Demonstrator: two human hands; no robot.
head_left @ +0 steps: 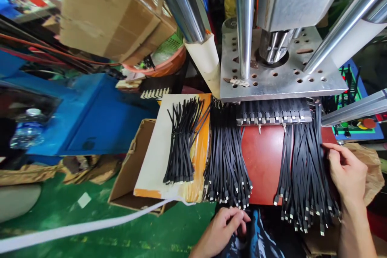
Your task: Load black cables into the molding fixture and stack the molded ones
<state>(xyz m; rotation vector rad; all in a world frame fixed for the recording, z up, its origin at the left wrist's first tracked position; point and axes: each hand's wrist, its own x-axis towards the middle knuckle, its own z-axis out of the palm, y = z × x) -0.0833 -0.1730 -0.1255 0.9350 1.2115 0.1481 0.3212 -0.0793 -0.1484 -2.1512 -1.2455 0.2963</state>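
Observation:
Black flat cables with silver metal plugs lie in bundles. My right hand [347, 173] is at the right edge of the right cable bundle [308, 177], index finger stretched toward it and the other fingers bent; no held cable shows. Just below the plug ends of the middle cable bundle [228, 157], my left hand [223, 227] is loosely curled over my lap, with nothing visible in it. A row of plugs sits in the black fixture [273, 113] under the press plate [281, 82]. Farther left, a tied cable bundle [184, 145] rests on a white and orange board.
Shiny press columns [245, 24] rise above the plate. An open cardboard box [130, 165] stands under the board. Control buttons [363, 124] are at the right, beside brown paper [373, 173]. A white strip [90, 227] crosses the lower left, and a water bottle [28, 129] stands far left.

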